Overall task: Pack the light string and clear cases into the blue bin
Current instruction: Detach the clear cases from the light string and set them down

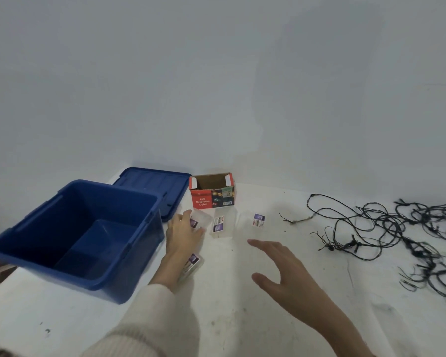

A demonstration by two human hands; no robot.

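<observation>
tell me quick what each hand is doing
Left hand: closed on a clear case.
Right hand: open, empty, above the table.

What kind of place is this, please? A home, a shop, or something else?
Probably a plain room at home, though I cannot be sure. A white table stands against a bare wall, with a blue bin, an LED lights box and a tangled light string.

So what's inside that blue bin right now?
Nothing that shows: the blue bin is open and its visible floor is bare. Its near wall hides the front of the floor. The clear cases and light string lie outside it.
</observation>
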